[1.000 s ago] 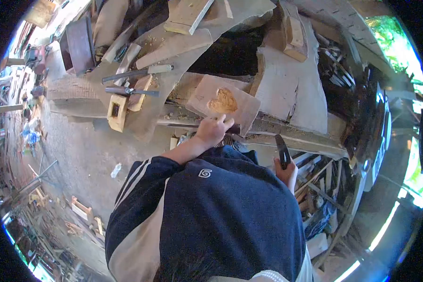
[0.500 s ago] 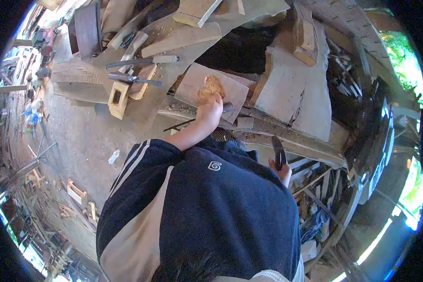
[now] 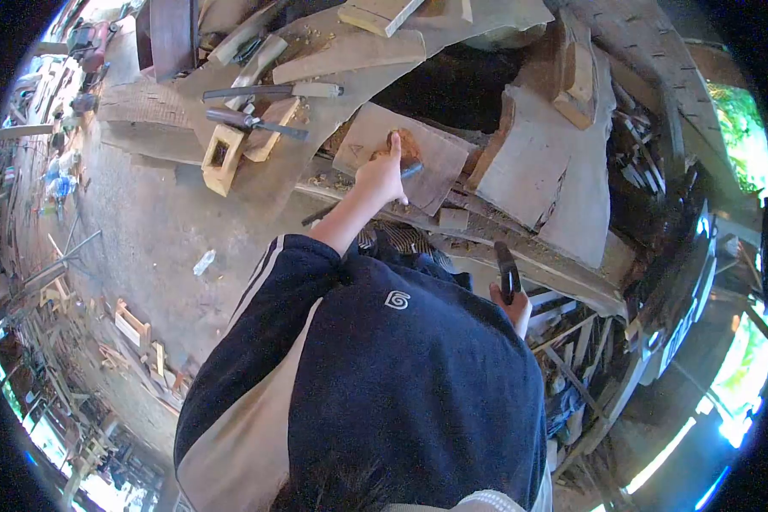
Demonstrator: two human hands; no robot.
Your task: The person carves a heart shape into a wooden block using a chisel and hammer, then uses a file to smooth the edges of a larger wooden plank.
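My left hand [image 3: 381, 177] is over a flat pale board [image 3: 442, 171] with a small triangular mark. Its fingers are apart, one reaching up against a rough brown patch [image 3: 410, 147] on the board. A short dark, rounded piece [image 3: 411, 169] shows just beyond the hand, between its spread fingers; I cannot tell whether the hand touches it. Low at my right side, my right hand [image 3: 514, 309] is closed around a dark, narrow, slightly curved tool [image 3: 507, 266] that points upward. Part of that grip is hidden by my dark jacket.
Left of the board lie a pale-handled tool [image 3: 317, 90], a dark-handled tool [image 3: 230, 118] and a wooden block with a square hole [image 3: 222, 154]. A wide slab [image 3: 548, 175] rests on the right. Scrap wood [image 3: 572, 350] is piled below it, and a clear bottle [image 3: 203, 263] lies on the floor.
My left hand has moved up over the board and its fingers have spread. The dark rounded piece has shifted up and left relative to the board. My right hand keeps its tool; the view shifted slightly.
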